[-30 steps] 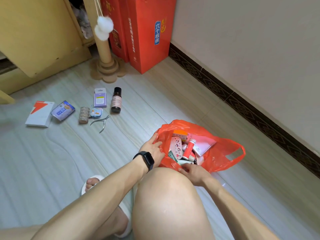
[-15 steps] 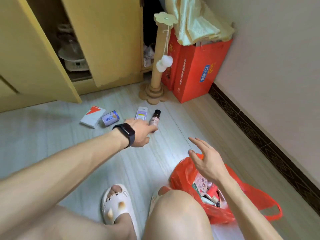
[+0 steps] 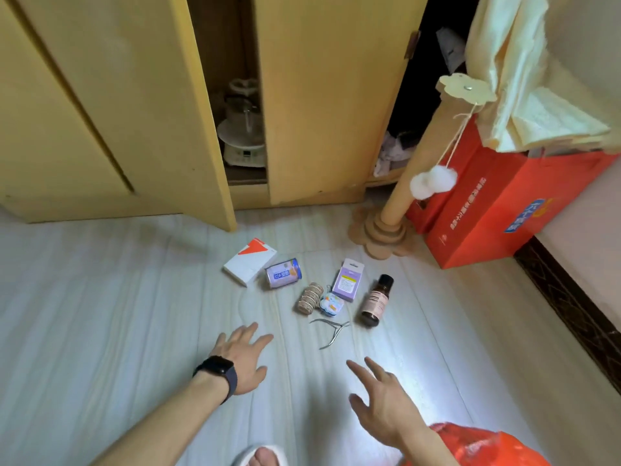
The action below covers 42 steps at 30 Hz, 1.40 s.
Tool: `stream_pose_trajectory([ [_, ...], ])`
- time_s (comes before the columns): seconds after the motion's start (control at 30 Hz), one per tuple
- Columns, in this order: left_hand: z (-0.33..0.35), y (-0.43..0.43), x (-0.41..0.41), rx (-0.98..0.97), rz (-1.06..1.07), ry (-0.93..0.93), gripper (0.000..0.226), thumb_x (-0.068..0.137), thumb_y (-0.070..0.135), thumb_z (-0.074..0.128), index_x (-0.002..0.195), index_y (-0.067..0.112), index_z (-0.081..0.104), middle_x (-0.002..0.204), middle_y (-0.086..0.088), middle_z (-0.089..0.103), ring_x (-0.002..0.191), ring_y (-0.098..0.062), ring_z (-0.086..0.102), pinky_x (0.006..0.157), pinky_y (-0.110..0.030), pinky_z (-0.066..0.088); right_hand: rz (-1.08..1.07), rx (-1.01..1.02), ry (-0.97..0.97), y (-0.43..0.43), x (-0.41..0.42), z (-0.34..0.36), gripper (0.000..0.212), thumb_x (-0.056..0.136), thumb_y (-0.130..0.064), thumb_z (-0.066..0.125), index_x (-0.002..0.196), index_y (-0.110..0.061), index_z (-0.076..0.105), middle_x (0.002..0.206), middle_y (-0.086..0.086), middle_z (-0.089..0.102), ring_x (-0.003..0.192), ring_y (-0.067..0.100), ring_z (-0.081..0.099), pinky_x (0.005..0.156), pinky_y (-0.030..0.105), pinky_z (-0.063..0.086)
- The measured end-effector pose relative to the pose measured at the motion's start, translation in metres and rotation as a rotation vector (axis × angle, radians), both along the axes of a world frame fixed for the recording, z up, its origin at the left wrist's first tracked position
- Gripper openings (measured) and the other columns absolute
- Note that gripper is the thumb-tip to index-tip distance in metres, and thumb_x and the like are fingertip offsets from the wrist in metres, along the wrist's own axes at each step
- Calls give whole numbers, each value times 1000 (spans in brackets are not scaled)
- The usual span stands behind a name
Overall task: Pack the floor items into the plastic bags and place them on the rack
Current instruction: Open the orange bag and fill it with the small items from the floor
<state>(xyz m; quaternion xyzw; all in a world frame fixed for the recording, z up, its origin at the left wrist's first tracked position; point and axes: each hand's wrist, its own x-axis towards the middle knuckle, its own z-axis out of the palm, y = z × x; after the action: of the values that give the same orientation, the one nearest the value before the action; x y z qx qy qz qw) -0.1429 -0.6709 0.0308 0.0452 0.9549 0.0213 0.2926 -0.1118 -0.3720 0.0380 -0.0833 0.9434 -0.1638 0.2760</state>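
Several small items lie on the pale floor: a white box with a red corner [image 3: 250, 266], a lavender can on its side [image 3: 283, 273], a stack of round tins [image 3: 309, 298], a small colourful case [image 3: 331, 303], a purple card pack [image 3: 348, 279], a dark brown bottle [image 3: 377, 300] and metal nippers [image 3: 331, 331]. My left hand [image 3: 242, 357], with a black watch, hovers open below the can. My right hand [image 3: 383, 399] is spread open below the nippers, holding nothing. The red plastic bag [image 3: 477, 447] shows only at the bottom right corner.
A yellow cupboard [image 3: 322, 95] with open doors stands behind the items. A cardboard scratching post [image 3: 408, 183] with a hanging white pompom and a red carton [image 3: 480, 210] under pale cloth stand at the right. My slippered foot [image 3: 260, 459] is at the bottom edge.
The view has tilted up and away from the bag. My left hand has drawn back from the bottle; both hands now hover open just short of the floor items.
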Motion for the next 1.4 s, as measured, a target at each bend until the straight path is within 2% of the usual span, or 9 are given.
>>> stream_pose_trajectory([
  [0.17, -83, 10, 14, 54, 96, -76, 71, 92, 61, 32, 151, 47, -4, 162, 6, -16, 150, -21, -9, 118, -49, 5, 174, 204, -126, -18, -42, -52, 67, 96, -34, 41, 156, -36, 12, 166, 5, -2, 149, 26, 14, 115, 38, 31],
  [0.27, -115, 8, 33, 14, 90, -60, 77, 90, 68, 25, 141, 50, -30, 152, 11, -39, 146, -19, -26, 117, -53, 4, 241, 259, -60, -24, -80, -71, 75, 94, -32, 48, 157, -35, 7, 166, 7, -6, 150, 27, 9, 119, 42, 24],
  [0.4, -128, 5, 48, 7, 71, -77, 77, 88, 73, 19, 138, 51, -35, 148, 12, -45, 143, -19, -33, 115, -57, -3, 292, 281, 60, -28, -113, -102, 76, 93, -32, 47, 157, -34, 5, 166, 7, -6, 153, 26, 1, 120, 50, 14],
  [0.53, -122, 3, 41, 3, 12, -12, 79, 86, 70, 35, 150, 47, -4, 162, -2, -4, 146, -28, 3, 112, -51, 19, 195, 239, 134, -39, -95, -128, 59, 101, -33, 34, 157, -28, 15, 166, 5, 6, 152, 27, 6, 118, 54, 13],
  [0.63, -108, 12, -3, 123, 24, 163, 71, 84, 56, 54, 147, 33, 31, 143, -10, 36, 127, -31, 38, 100, -43, 37, 45, 185, 237, -51, -52, -134, 53, 101, -30, 38, 153, -20, 32, 160, 13, 26, 148, 35, 22, 114, 54, 25],
  [0.8, -100, 52, -122, 201, -18, 376, 77, 83, 46, 62, 150, 34, 26, 155, -14, 24, 132, -36, 39, 99, -46, 39, -48, 168, 334, -66, 10, -139, 55, 92, -14, 49, 146, -15, 44, 151, 16, 41, 139, 39, 37, 106, 53, 37],
  [0.93, -117, 77, -167, 339, 240, 126, 72, 89, 48, 55, 151, 41, 19, 149, -8, 32, 130, -32, 45, 100, -42, 43, -1, 166, 354, -63, 41, -138, 53, 86, -8, 51, 139, -16, 54, 145, 11, 50, 132, 36, 46, 99, 48, 44],
  [1.17, -135, 59, -52, 515, 535, 245, 58, 84, 47, 60, 136, 47, 35, 116, -3, 49, 107, -30, 55, 92, -42, 48, 92, 191, 279, -48, 26, -126, 31, 68, -11, 77, 94, -23, 66, 103, 2, 64, 91, 28, 60, 74, 37, 47],
  [1.4, -122, 16, 52, 423, 496, 102, 56, 91, 47, 56, 142, 48, 32, 128, -1, 48, 115, -27, 53, 99, -42, 44, 127, 349, 20, -55, 29, -114, 41, 93, -7, 40, 133, -13, 37, 125, 13, 46, 109, 30, 47, 80, 36, 40],
])
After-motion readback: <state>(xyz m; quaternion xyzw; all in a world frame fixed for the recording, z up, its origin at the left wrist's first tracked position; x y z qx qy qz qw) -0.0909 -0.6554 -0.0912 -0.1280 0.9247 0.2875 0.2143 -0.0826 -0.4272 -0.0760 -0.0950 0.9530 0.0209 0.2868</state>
